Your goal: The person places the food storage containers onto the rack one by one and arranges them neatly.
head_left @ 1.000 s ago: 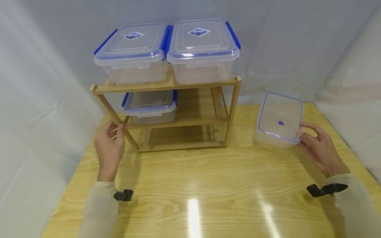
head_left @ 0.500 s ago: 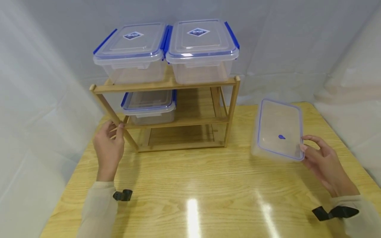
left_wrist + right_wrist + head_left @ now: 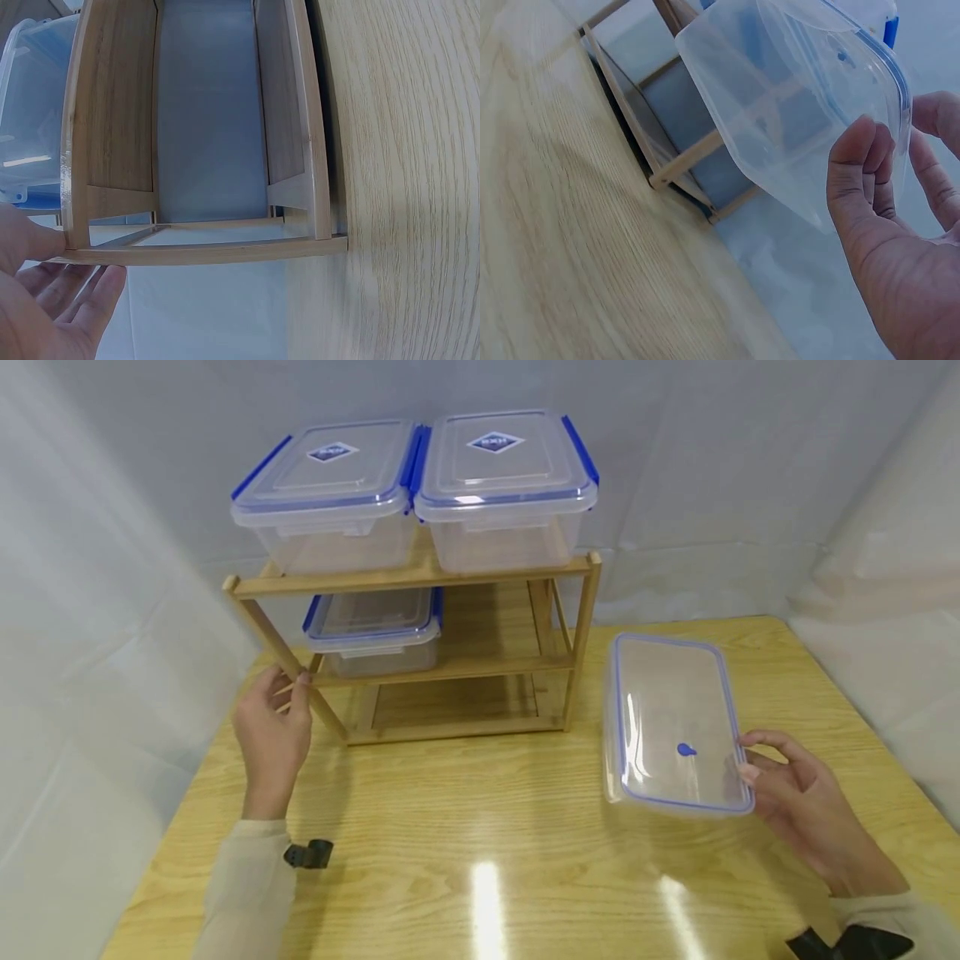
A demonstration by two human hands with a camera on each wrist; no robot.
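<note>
At the right, my right hand (image 3: 798, 806) pinches the right edge of a clear plastic food container (image 3: 667, 710) with a blue-lined lid. Thumb and fingers sit on either side of its rim in the right wrist view, and the container (image 3: 772, 105) hangs tilted above the table. My left hand (image 3: 273, 727) grips the left front post of a three-tier wooden rack (image 3: 405, 582), at about the middle shelf. In the left wrist view the thumb lies on one side of that post and the fingers (image 3: 97, 304) on the other.
Two larger lidded containers with blue clips, a left one (image 3: 337, 539) and a right one (image 3: 502, 539), stand side by side on the top shelf. A flatter lidded container (image 3: 386, 658) occupies the middle shelf's left half. Pale cloth (image 3: 712, 493) hangs behind the wooden table (image 3: 420, 835).
The right hand has brought the container toward me and a little to the left, and its lid now faces the head camera more. The left hand stays at the rack's post.
</note>
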